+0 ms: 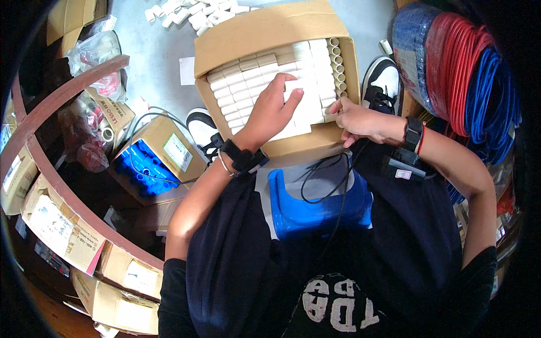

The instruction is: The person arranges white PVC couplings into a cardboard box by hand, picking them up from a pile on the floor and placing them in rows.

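Observation:
An open cardboard box (pixel 291 148) stands between my feet, packed with rows of white plastic pipe couplings (pixel 241 91). Most of them lie on their sides; along the right wall, a column (pixel 337 59) shows its round open ends. My left hand (pixel 270 107) is over the middle of the couplings, thumb and forefinger apart, with no coupling plainly between them. Glare washes out the couplings beside its fingertips. At the box's near right corner is my right hand (pixel 359 120), its fingers bent at the last couplings there. Whether it grips one is hidden.
Loose white couplings (pixel 198 14) lie on the floor beyond the box. On the left, a carton of blue pipe fittings (pixel 148 171) stands near a reddish metal rail (pixel 76 198). Coils of red cable (pixel 456 76) and blue cable (pixel 492 101) are at right. A blue plastic stool (pixel 321 215) is below me.

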Motion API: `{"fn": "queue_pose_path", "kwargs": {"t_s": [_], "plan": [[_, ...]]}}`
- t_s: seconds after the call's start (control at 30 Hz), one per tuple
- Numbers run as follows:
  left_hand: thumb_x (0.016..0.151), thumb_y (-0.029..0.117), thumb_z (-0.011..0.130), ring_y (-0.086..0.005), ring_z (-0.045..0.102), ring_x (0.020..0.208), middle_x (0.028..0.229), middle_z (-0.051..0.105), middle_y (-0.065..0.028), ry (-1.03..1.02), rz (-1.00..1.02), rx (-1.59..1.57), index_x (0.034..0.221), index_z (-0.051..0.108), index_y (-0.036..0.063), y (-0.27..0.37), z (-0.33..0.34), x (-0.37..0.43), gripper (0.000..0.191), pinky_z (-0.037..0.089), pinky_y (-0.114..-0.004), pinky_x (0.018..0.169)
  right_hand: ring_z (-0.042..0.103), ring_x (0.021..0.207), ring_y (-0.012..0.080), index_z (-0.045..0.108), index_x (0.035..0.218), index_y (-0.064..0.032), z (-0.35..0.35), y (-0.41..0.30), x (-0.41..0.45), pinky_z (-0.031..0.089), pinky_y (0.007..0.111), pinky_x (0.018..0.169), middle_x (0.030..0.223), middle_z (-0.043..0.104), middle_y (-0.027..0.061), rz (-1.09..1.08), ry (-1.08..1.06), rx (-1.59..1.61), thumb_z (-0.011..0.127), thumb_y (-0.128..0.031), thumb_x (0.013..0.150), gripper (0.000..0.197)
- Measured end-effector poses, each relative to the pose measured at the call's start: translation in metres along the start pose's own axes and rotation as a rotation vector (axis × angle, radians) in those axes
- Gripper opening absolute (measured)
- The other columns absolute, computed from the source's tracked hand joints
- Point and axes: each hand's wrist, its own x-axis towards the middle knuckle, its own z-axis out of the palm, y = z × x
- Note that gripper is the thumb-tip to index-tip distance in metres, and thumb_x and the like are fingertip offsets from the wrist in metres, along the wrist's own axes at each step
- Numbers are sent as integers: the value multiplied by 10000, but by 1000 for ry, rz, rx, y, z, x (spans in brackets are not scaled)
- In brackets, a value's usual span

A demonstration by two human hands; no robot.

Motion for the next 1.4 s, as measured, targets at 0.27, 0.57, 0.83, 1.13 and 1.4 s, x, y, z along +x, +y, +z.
{"fn": "queue_pose_path", "kwargs": {"t_s": [0.27, 0.57, 0.83, 1.13, 1.4], "plan": [[1006, 342, 544, -299, 614, 849, 978, 648, -190, -18, -32, -3, 1217, 505, 9, 1, -1, -2, 396, 479, -381, 765, 565, 772, 194, 343, 1317, -15, -2, -5, -3, 587, 319, 656, 1045, 458, 135, 22, -23, 74, 374, -49, 937, 383], [1010, 359, 545, -204, 597, 757, 926, 664, -134, -16, -9, 24, 1247, 514, 25, 2, 1, -3, 410, 480, -334, 704, 590, 710, 161, 347, 1350, -42, -2, -8, -9, 560, 290, 646, 905, 519, 106, 33, 18, 42, 407, -120, 989, 374], [1007, 359, 549, -213, 603, 750, 918, 667, -135, -10, -3, 25, 1245, 520, 27, 5, 0, -2, 409, 482, -333, 708, 584, 726, 155, 380, 1394, -37, -4, 3, 7, 560, 300, 681, 942, 511, 101, 0, -22, 69, 385, -112, 992, 409], [995, 321, 553, -393, 622, 962, 1055, 629, -240, -52, -58, -15, 1181, 507, 2, 5, 0, -3, 373, 478, -432, 846, 532, 772, 130, 381, 1380, -4, 0, 9, 18, 529, 263, 726, 966, 475, 78, -34, -76, 124, 382, -112, 1003, 392], [1007, 342, 552, -221, 605, 762, 916, 671, -141, -11, 1, 45, 1232, 525, 22, -2, 3, -3, 391, 480, -334, 705, 549, 779, 192, 393, 1339, 40, 2, 9, 26, 518, 320, 695, 985, 502, 120, -46, -45, 166, 398, -50, 924, 425]]}}
